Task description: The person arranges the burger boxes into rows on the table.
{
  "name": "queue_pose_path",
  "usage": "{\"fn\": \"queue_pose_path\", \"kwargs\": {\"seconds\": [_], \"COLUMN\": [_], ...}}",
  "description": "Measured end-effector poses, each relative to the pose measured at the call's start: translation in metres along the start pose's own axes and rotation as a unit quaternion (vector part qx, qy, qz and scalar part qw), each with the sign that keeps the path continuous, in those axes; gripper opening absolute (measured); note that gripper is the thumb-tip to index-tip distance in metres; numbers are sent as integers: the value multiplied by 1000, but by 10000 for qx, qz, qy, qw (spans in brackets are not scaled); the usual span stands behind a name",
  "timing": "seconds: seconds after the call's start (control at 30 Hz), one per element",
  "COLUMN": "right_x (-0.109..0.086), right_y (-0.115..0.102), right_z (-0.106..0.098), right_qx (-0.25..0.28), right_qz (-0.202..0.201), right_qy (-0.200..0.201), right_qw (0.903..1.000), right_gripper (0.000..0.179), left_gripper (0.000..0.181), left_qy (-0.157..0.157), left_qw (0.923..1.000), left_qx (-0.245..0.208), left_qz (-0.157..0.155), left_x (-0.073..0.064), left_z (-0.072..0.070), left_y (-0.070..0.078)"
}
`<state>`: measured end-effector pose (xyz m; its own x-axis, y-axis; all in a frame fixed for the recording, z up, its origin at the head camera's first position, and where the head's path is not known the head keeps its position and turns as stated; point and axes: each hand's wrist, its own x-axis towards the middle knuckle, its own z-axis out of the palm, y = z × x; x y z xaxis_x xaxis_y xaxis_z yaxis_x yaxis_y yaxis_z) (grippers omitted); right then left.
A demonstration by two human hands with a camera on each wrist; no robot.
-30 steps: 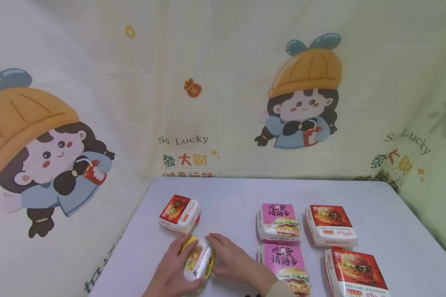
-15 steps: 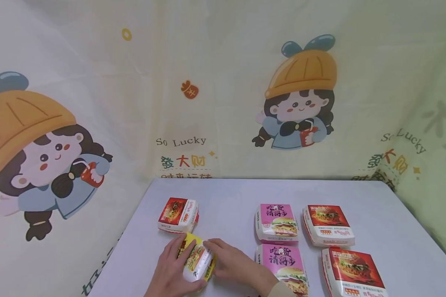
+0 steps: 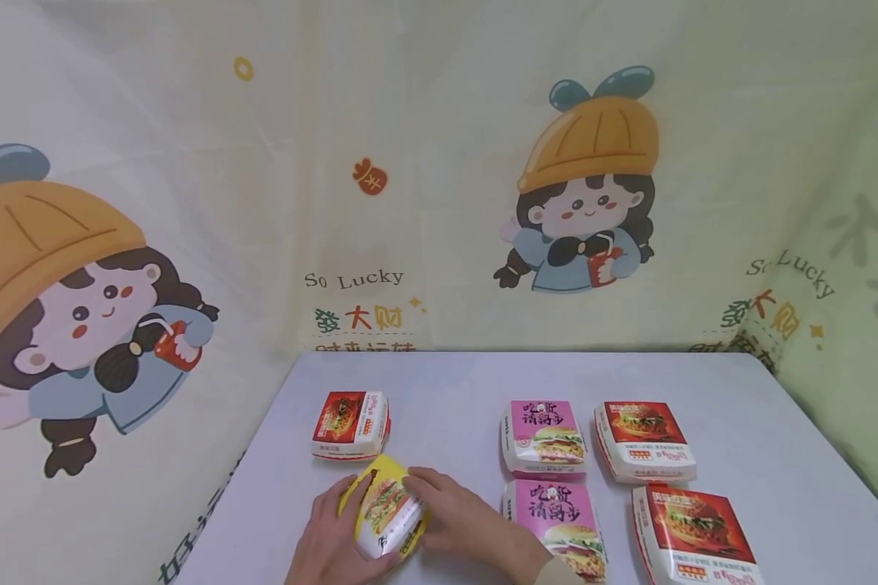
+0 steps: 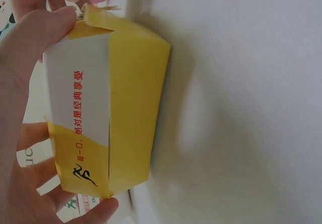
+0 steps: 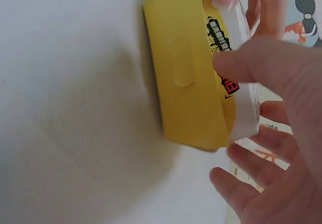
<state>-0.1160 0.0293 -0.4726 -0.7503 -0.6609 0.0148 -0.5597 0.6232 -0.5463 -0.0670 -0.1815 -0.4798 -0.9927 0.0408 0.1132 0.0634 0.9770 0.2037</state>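
Note:
A yellow and white burger box with a burger picture on its lid sits low on the table, between both hands. My left hand grips its left side, thumb along the near edge and fingers over the far side; the left wrist view shows a yellow flap sticking up at the box's corner by the thumb. My right hand holds the right side; in the right wrist view its thumb presses the lid's front above a yellow wall with a tab, fingers spread around the far corner.
Just behind stands a red and white burger box. To the right, two pink burger boxes stand in a column, beside two more red ones. A printed cloth hangs behind the white table.
The yellow box has tipped or turned slightly between the hands, so more of its lid and yellow far corner shows. Both hands keep holding it. The head view has shifted a little.

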Motion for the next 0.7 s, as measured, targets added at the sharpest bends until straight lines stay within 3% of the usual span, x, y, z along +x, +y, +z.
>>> {"fn": "queue_pose_path", "kwargs": {"seconds": [0.23, 0.5, 0.7], "right_x": [-4, -9, -11], "right_y": [-1, 3, 5], "right_z": [-3, -2, -3], "right_qx": [-271, -944, -1229], "right_qz": [-337, -957, -868], "right_qy": [-35, 238, 308], "right_qw": [9991, 9906, 9881], "right_gripper": [87, 93, 99], "left_gripper": [106, 104, 105], "left_qy": [-197, -160, -101], "left_qw": [9983, 9934, 9876], "left_qx": [-430, -478, -720], "left_qz": [352, 1033, 1395], "left_x": [4, 14, 23], "left_z": [-2, -2, 0], "left_y": [5, 11, 14]}}
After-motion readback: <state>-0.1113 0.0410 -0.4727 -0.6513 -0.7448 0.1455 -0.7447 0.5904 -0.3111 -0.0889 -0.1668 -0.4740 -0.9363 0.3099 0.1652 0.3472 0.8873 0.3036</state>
